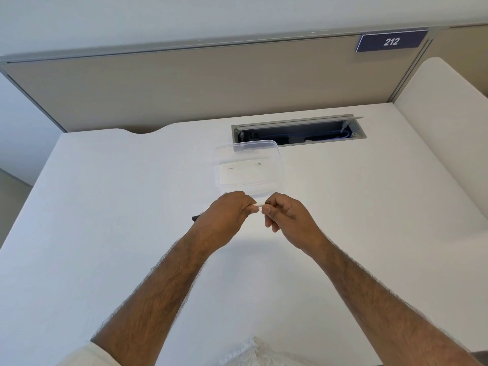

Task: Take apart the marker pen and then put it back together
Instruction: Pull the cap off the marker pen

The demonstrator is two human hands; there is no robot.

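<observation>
A slim white cylindrical marker pen body [258, 205] is pinched between both hands: the left hand [227, 215] closed around it, the right hand [286, 215] gripping its small dark tip end [267, 202]. Just beyond the hands sits a clear plastic rectangular container [248, 165] on the smooth matte white counter [105, 207]. A thin black stick-like piece [196, 217] pokes out left of the left hand.

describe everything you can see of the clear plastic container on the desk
The clear plastic container is a shallow rectangular tub with rounded corners, see-through and lidless. It sits upright on the white desk, just in front of the open cable hatch and beyond both hands, which do not touch it. Its far rim overlaps the hatch edge in this view. Two tiny dark bits lie on its bottom; what they are is too small to tell.
</observation>
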